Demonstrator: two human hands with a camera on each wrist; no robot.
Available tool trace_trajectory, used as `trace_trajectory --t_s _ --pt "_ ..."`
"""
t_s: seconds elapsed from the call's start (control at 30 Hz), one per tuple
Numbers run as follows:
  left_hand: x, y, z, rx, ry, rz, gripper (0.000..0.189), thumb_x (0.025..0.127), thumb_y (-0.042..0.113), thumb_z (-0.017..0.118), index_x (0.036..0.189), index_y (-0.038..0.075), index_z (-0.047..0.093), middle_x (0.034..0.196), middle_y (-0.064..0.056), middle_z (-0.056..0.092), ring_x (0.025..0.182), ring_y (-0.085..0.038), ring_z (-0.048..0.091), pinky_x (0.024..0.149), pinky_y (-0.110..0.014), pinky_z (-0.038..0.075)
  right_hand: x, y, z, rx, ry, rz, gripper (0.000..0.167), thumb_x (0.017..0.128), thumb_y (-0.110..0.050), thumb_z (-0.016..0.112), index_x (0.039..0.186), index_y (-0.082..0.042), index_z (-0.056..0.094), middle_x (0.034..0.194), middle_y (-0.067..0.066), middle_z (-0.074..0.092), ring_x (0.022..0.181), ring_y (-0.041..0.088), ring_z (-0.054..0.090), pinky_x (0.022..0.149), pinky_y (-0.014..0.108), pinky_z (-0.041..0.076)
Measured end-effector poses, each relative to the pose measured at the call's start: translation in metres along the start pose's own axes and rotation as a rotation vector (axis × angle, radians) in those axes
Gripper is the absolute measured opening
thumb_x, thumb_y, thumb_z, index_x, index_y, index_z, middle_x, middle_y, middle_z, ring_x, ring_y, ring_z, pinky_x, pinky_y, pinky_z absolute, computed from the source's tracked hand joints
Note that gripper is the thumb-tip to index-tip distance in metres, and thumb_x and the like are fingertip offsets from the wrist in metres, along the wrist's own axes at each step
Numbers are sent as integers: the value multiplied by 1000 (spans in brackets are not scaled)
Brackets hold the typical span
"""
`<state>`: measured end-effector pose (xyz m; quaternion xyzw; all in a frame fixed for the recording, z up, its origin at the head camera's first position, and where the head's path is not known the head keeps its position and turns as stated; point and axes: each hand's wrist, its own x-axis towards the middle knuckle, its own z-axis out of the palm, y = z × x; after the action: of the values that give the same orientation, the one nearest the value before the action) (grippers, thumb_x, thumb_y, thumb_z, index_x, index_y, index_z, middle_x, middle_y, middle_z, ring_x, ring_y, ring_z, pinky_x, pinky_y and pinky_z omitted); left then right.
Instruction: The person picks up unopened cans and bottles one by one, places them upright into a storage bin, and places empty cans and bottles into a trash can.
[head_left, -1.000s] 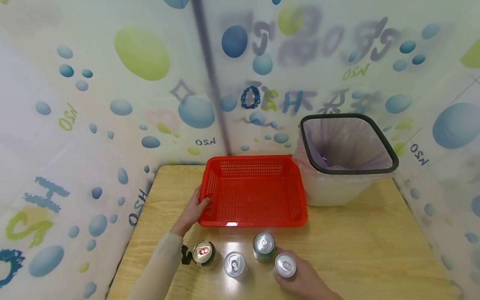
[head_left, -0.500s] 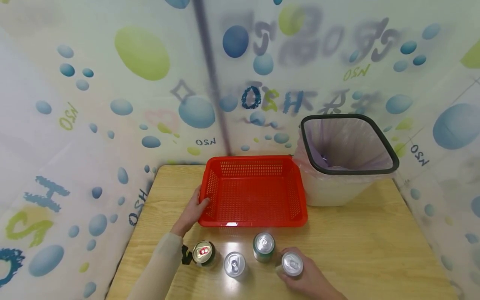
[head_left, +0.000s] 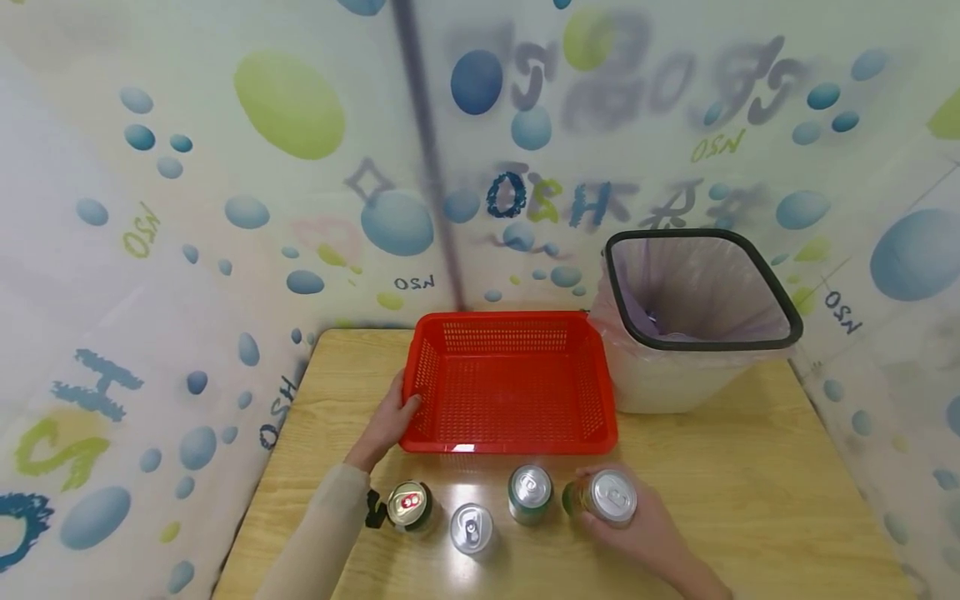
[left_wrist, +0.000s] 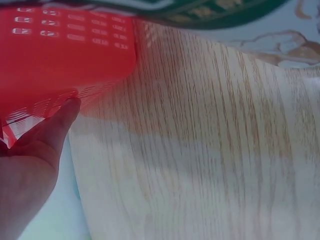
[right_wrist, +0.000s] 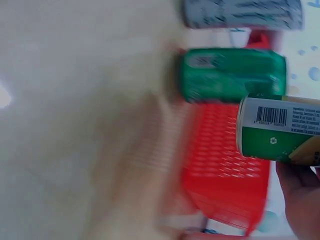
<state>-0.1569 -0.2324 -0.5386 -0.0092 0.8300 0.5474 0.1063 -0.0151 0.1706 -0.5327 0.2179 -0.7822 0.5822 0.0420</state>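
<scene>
1. Lower right of the head view, near the basket's near right corner: cylindrical metal drinks can (head_left: 602,497), silver lid, green-and-tan label with a white barcode panel. Tilted; its base looks clear of the pale wood-grain table (head_left: 750,492).
2. Right hand (head_left: 647,533): fingers and thumb wrapped round the can's side, lid uncovered. Base end also uncovered in the right wrist view.
3. Left hand (head_left: 384,423), left of centre: grips the left wall of the red perforated plastic basket (head_left: 506,392), thumb over the rim; other fingers largely hidden.
4. Handling, as I judge it: thin smooth metal, likely slick, more so if damp. Full or empty, cannot tell; light and easily dented if empty, firmer and heavier if full. Mid-body is the place to hold, with even, moderate pressure; lid edge offers less purchase.
5. Basket probably light, slightly springy, apt to slide if knocked. Thick rim suits a steadying grip.
6. Lower centre, upright, apart from one another: green metal can with silver lid (head_left: 530,495); silver can (head_left: 472,531); dark-sided can with gold lid (head_left: 409,506), just beside the left sleeve. Right of the basket: white bin with black rim (head_left: 660,387).
</scene>
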Motion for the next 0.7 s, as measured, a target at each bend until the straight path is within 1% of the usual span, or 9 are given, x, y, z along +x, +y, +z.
trace_trajectory --t_s 0.1,0.23,0.33,0.4,0.5,0.7 --pt "1 -1 1 42 11 3 61 109 10 44 163 4 16 137 -30 54 107 -39 66 88 -50 59 11 -9 -9 10 5 25 56 81 -1 86 129 -15 61 125 9 71 118 10 64 100 19 46" --pt "0 -1 1 53 18 -3 61 109 9 45 163 4 16 136 -30 54 107 -39 66 88 -50 59 27 -19 -16 19 25 1 58 81 3 85 130 -13 60 127 10 70 122 11 62 103 19 45" --pt "0 -1 2 54 14 -15 62 109 10 44 163 4 15 136 -30 54 107 -40 66 88 -50 59 38 -24 -19 13 60 -27 58 79 7 84 130 -10 61 125 9 70 121 9 62 104 18 43" --pt "0 -1 2 48 13 -27 62 109 11 45 163 6 15 137 -29 54 108 -40 65 89 -50 59 43 -27 -20 9 87 -31 58 78 8 84 130 -9 62 124 9 71 120 8 61 103 17 43" --pt "-1 0 3 43 15 -36 62 109 11 45 164 7 15 138 -28 54 110 -40 65 90 -50 59 49 -30 -21 0 118 -18 58 78 7 84 129 -10 63 124 7 71 118 6 61 101 15 44" --pt "0 0 2 44 22 -12 62 109 8 44 163 3 15 138 -30 53 110 -42 64 91 -54 58 58 -31 -20 -20 140 19 55 79 6 84 127 -11 64 123 8 71 116 6 61 99 15 45"
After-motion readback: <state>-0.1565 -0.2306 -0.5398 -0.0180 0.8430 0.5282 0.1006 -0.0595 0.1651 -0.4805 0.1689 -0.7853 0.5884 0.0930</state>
